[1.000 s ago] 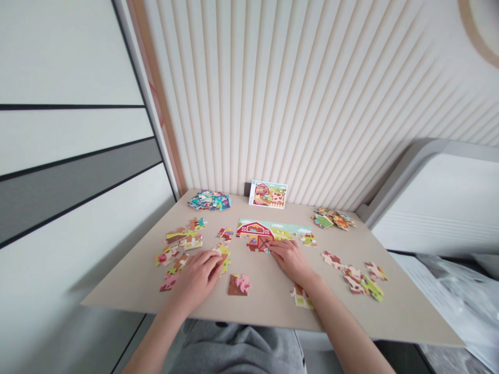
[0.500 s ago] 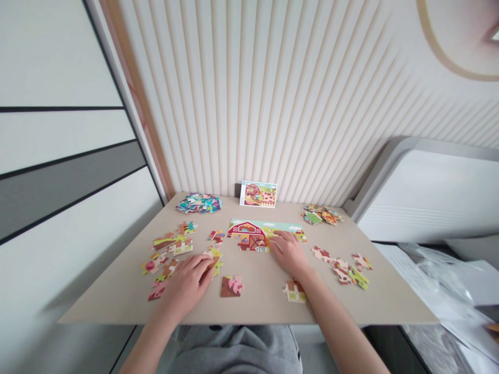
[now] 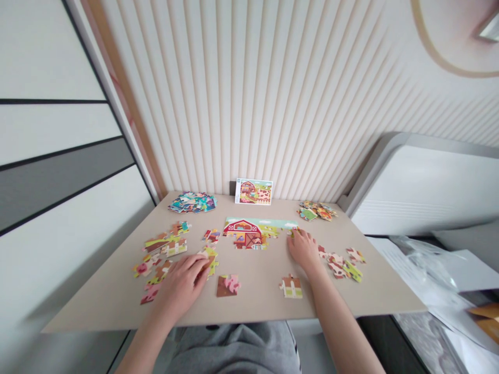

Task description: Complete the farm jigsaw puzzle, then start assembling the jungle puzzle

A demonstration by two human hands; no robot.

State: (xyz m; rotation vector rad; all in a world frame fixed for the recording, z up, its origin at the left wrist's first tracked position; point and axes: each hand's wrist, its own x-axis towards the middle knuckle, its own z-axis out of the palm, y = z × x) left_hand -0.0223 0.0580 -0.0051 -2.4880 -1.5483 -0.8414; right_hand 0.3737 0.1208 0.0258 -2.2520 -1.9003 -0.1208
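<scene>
The puzzle (image 3: 251, 228) lies left of the right hand (image 3: 304, 248), the nearer one, its long axis running sideways across the tabletop (image 3: 257, 301). The left hand (image 3: 187, 275) touches a green piece (image 3: 212, 258); whether either grip pinches anything cannot be told.

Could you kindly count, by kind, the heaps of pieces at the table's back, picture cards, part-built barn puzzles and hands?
Heaps of pieces: 2 (blue heap, back left; orange-and-green heap, back right)
Picture card: 1
Part-built barn puzzle: 1
Hands: 2 (left hand, right hand)
Total: 6
</scene>
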